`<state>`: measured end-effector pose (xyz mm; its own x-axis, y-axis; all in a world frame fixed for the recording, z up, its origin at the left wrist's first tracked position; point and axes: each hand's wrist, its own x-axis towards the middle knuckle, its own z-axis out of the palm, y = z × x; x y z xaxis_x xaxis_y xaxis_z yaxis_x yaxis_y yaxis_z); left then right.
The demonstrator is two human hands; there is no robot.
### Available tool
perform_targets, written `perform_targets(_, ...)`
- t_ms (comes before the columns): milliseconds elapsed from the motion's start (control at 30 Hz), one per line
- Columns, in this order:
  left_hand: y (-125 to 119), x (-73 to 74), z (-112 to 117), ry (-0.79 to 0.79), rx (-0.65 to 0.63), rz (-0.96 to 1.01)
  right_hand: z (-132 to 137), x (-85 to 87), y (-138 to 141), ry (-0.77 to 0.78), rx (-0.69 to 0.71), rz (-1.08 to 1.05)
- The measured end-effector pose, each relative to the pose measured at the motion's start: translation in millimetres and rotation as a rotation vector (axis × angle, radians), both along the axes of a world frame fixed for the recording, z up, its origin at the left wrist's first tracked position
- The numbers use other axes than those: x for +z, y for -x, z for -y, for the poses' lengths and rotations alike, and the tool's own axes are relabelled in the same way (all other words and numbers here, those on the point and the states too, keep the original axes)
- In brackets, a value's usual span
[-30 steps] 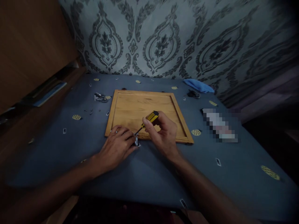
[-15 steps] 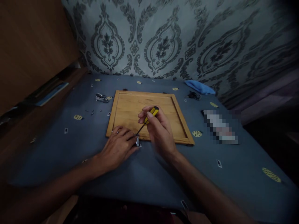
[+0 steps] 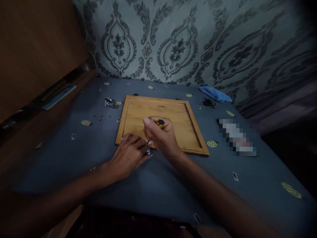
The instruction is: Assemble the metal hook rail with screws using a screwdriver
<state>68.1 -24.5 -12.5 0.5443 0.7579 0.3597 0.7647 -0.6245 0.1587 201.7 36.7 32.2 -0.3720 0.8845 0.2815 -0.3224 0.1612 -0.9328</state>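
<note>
A wooden panel (image 3: 198, 128) with a raised frame lies flat on the blue patterned cloth. At its near edge sits a small metal hinge (image 3: 149, 151), partly hidden by my fingers. My left hand (image 3: 127, 155) holds the hinge against the panel, its fingertips resting on the frame. Wrapped around the yellow and black handle of a screwdriver (image 3: 160, 123) is my right hand (image 3: 163, 135), thumb along the upper side. The screwdriver's shaft slants down to the hinge beside my left fingertips; the contact of its tip is hidden.
Another metal hinge (image 3: 111, 103) lies left of the panel, with several small screws (image 3: 101, 117) nearby. At the back right are a blue cloth (image 3: 216, 94) and a dark object (image 3: 209, 102). A blurred-out flat item (image 3: 237, 137) lies to the right. Wooden furniture (image 3: 42, 49) borders the left side.
My right hand has rolled over and closed more fully around the screwdriver handle, which now stands more upright. My left hand stays on the hinge. The whole view has shifted slightly.
</note>
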Motion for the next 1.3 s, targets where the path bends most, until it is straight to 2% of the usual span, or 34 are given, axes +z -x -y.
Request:
perform_targets(67,-0.7,0.3,0.1,0.009,0.002,-0.006,-2.7,2.1,-3.1,0.017,0.107,0.007)
perform_targets(133,-1.4,0.1,0.1,0.001,0.006,-0.003,-5.5,3.1,-4.1,0.032,0.141,-0.004)
perform_targets(433,-0.9,-0.9,0.0,0.015,0.006,0.001,-5.7,2.1,-1.7,0.034,0.118,0.001)
perform_targets(533,-0.4,0.1,0.0,0.034,0.008,-0.007,-2.7,1.7,-3.7,0.014,0.080,-0.012)
perform_targets(767,1.0,-1.4,0.2,-0.024,-0.005,0.018,3.2,9.1,-14.7,0.048,-0.112,-0.178)
perform_targets(1300,0.9,0.8,-0.1,0.019,-0.008,0.010,6.8,2.9,-11.4,0.037,-0.163,-0.148)
